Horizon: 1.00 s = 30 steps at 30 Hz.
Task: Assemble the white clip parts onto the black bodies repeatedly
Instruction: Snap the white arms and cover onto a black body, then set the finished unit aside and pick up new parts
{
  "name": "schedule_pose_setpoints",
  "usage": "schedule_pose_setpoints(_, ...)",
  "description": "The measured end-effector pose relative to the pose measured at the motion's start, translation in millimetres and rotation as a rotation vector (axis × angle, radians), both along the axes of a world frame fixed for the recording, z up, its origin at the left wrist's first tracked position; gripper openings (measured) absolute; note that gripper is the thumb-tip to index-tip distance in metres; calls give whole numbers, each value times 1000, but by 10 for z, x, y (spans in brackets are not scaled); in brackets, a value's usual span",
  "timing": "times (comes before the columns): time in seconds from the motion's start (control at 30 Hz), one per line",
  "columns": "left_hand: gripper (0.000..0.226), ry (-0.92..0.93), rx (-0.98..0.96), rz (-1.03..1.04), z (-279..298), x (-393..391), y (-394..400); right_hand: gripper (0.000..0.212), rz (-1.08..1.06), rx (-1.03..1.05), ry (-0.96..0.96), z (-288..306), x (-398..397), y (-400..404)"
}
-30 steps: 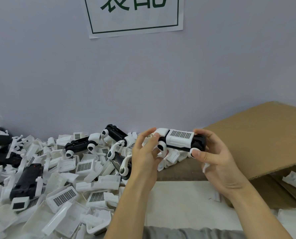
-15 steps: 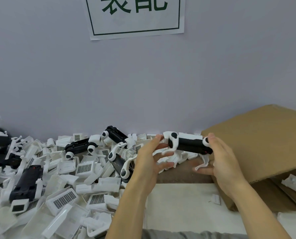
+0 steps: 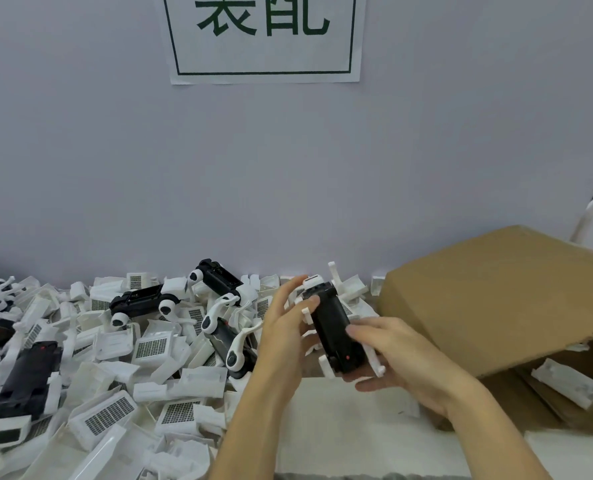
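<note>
A black body (image 3: 333, 329) with white clip parts at its corners is held above the table, its long axis pointing away from me. My right hand (image 3: 397, 362) grips its near end, thumb on top and fingers beneath. My left hand (image 3: 284, 332) holds its far left side, thumb tip pressed against the upper part. A white clip (image 3: 314, 280) sits at the body's far end.
A heap of loose white clip parts (image 3: 149, 348) and several black bodies (image 3: 21, 379) covers the table's left half. A cardboard box (image 3: 502, 292) stands at the right, with white parts (image 3: 565, 382) under its flap. A bare white tabletop (image 3: 343, 420) lies below my hands.
The black body has turned from lying sideways to pointing away from me. Both hands dropped lower and shifted their hold, the right hand moving to the near end.
</note>
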State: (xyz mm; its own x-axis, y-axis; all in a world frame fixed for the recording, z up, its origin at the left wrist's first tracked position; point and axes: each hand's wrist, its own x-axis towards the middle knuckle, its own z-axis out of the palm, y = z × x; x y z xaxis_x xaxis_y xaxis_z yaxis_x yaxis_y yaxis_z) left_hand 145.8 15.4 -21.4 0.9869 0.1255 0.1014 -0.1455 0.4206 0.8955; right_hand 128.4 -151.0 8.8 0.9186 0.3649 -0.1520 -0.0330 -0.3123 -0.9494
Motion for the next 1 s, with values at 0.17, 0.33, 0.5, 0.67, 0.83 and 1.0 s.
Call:
schedule_pose_setpoints(0.17, 24, 125, 52, 35, -53, 28, -67, 13, 16, 42, 56, -30, -17, -1)
schedule_pose_setpoints(0.33, 28, 96, 340, 96, -163, -61, -255, 14, -311, 476, 94, 257, 215, -235)
schedule_pose_setpoints(0.5, 27, 65, 464, 90, -255, -99, -344, 23, -697, 930, -52, 840, 739, -813)
schedule_pose_setpoints(0.67, 26, 9, 647, 68, -239, -144, -388, 48, -780, 1019, -187, 817, 918, -1171)
schedule_pose_setpoints(0.83, 20, -153, 1149, -89, -63, -231, -434, 54, -615, 826, -237, 380, 627, -926)
schedule_pose_setpoints(1.0, 22, -204, 1471, -109, 431, -181, -150, 25, -472, 579, -162, -81, 196, -167)
